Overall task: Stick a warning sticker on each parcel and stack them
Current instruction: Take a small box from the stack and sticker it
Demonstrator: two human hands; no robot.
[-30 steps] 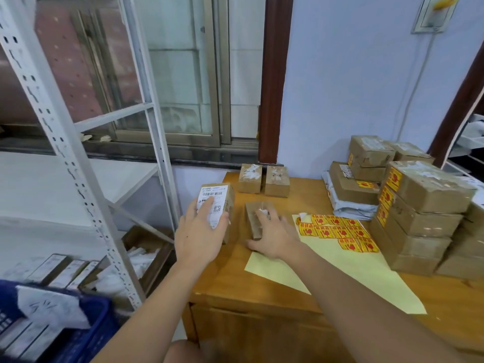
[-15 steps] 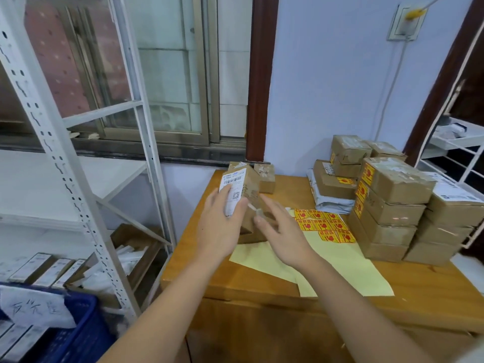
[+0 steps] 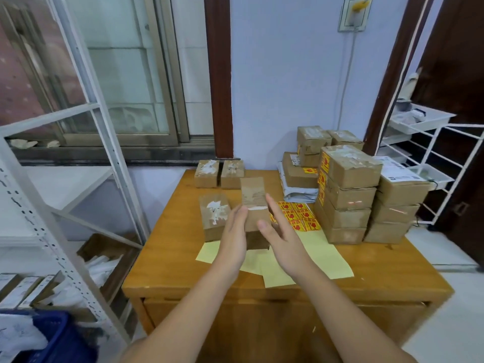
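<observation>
Head view, only one: my left hand [image 3: 233, 239] and right hand [image 3: 281, 241] are both up over the desk [image 3: 167, 260], a small brown parcel [image 3: 254, 203] between them, standing on end and lifted or tipped; whether its base touches the desk I can't tell. Left hand has straight fingers flat against the parcel's left side, thumb side hidden. Right hand is spread wide, fingers loose, near the parcel's right face, contact unclear, gripping nothing I can see. Another small parcel [image 3: 214, 216] stands just left of it, two more [image 3: 219, 173] at the back edge. Sticker sheet [image 3: 301, 216], red on yellow, lies just right of my right hand on yellow backing paper [image 3: 324, 258]. Stickered stack [image 3: 345, 195] is further right, a second stack [image 3: 398, 203] beside it.

No sticker visible on the parcel in hand, so my guess is this step is turning it to pick a face. To do it well: steady the parcel with the left hand, plain cardboard face toward me, not the taped or labelled side. Right hand peels one sticker from the sheet corner, lays it flat, rubs it down. Then stack square.
</observation>
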